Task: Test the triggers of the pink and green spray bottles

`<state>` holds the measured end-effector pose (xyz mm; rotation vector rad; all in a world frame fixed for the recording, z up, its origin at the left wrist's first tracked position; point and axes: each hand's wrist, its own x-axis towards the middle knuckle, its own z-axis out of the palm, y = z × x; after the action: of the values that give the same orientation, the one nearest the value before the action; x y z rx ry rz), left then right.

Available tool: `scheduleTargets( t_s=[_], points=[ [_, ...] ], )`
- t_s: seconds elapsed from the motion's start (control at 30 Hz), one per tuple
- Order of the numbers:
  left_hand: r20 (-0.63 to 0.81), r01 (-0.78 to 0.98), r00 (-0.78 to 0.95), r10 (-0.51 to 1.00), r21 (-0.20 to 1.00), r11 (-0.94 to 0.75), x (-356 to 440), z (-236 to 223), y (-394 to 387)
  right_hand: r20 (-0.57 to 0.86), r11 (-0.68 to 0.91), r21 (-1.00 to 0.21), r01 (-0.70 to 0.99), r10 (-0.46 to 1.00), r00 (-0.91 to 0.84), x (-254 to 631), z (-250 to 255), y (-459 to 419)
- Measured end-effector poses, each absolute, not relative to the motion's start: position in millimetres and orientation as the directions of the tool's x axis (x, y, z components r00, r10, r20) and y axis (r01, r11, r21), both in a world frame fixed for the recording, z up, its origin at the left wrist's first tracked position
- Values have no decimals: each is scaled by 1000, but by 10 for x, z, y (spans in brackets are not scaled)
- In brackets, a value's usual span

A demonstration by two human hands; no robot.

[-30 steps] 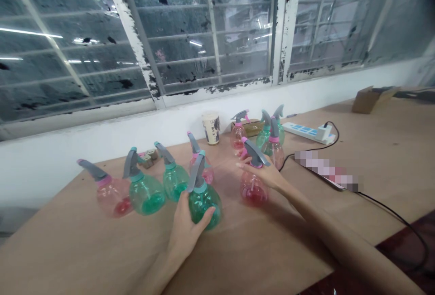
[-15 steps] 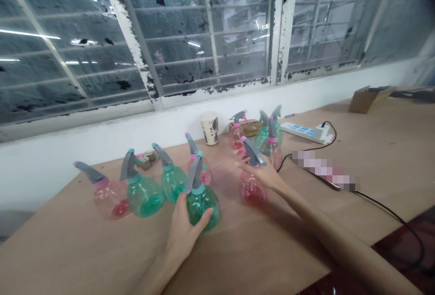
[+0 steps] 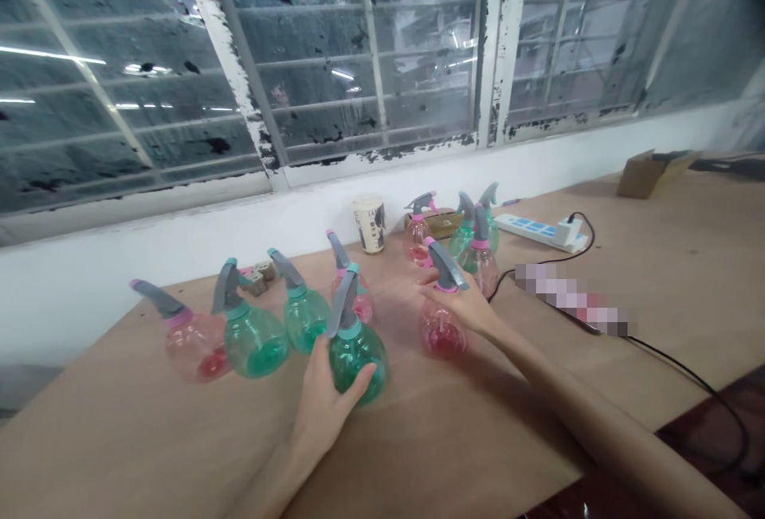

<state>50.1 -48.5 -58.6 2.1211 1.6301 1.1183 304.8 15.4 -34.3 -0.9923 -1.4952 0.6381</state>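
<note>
Clasping with the half-curled left hand point(image 3: 326, 395) a round, see-through green plastic spray bottle point(image 3: 352, 355) up front, laying the thumb across it. Gripping alongside with the right hand point(image 3: 466, 305), bent around the neck under the grey trigger head, a round, see-through pink plastic spray bottle point(image 3: 443, 336); hard to tell if touching the light-brown wooden tabletop point(image 3: 149, 439) beneath. Scanning left: meeting a leftmost pink bottle point(image 3: 191, 344), then a pale green bottle point(image 3: 254, 344), a farther green bottle point(image 3: 306, 313) and a slimmer-looking pink bottle point(image 3: 364, 308). Going deeper, finding a standing pink bottle point(image 3: 485, 273) just beyond the right hand, then a printed white paper cup point(image 3: 370, 226) near the white wall point(image 3: 311, 220), and a white power strip point(image 3: 529, 230) to the right.
</note>
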Motion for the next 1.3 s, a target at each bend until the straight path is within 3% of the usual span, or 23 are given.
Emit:
scheduleTargets(
  t_s=[0.23,0.63,1.03,1.3],
  points=[
    [424,726,90,901,592,-351,495,-609,-477,529,507,-831,227,847,46,3052,-343,174],
    [430,736,87,898,580,-349,495,-617,-470,511,443,-818,367,852,111,3064,-259,103],
    [418,730,91,904,590,-346,489,-604,-477,529,500,-826,258,847,52,3043,-414,184],
    [414,722,93,905,598,-348,489,-613,-477,534,493,-824,278,841,92,3036,-411,163]
  ],
)
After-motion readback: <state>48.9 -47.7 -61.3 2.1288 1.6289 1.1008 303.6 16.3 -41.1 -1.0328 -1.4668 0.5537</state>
